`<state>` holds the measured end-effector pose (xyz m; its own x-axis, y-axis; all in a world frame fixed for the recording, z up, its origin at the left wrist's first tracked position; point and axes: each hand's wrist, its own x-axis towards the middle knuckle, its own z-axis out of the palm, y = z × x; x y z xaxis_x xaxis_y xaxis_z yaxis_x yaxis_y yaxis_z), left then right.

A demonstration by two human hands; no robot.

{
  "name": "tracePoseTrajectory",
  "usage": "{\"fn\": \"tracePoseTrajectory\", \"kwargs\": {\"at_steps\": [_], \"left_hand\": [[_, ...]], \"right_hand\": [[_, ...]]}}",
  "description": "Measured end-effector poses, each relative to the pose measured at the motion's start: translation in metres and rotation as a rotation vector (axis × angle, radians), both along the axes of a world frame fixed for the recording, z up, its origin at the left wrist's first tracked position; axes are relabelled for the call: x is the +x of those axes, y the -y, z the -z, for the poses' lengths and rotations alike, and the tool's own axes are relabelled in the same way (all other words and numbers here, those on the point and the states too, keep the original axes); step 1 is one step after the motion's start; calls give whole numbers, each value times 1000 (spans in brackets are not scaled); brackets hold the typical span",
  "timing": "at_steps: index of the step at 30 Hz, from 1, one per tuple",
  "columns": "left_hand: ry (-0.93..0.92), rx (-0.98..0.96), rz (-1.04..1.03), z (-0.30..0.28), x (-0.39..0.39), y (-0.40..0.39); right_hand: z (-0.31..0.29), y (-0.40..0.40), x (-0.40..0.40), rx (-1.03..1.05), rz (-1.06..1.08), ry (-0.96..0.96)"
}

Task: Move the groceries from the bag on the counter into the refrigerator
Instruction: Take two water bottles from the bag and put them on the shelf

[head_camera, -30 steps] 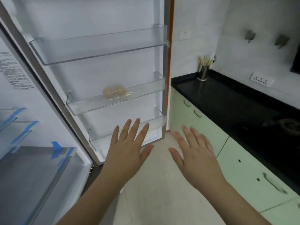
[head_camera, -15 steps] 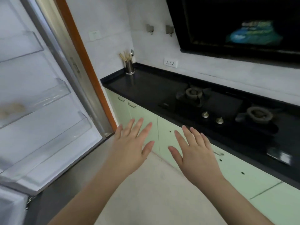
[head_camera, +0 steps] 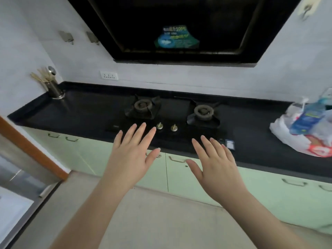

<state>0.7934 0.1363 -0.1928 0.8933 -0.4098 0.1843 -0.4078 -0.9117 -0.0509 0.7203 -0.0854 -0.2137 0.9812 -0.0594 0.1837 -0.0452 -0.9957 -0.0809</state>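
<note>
Black worktop [head_camera: 80,112] carries the bag [head_camera: 294,139] at 3 o'clock, well apart from both hands, left [head_camera: 129,159] and right [head_camera: 215,168], open and empty. Risk: slack plastic could spill contents when lifted.

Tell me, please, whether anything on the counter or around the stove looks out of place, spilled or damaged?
Nothing stands out. The plastic grocery bag slumps on the black counter at the far right, still full, nothing spilled. Both burners are bare, the utensil holder stands upright in the left corner, and both hands, left and right, are open and empty.
</note>
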Motion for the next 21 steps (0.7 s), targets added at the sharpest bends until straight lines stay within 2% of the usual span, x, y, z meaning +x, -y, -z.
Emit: {"fn": "tracePoseTrajectory", "kwargs": {"at_steps": [12,21], "left_hand": [[-39,-62,492,2,55,128],[-70,-50,787,0,33,250]], "right_hand": [[-9,72,-12,-22,389,87],[-10,150,-69,-18,685,68]]}}
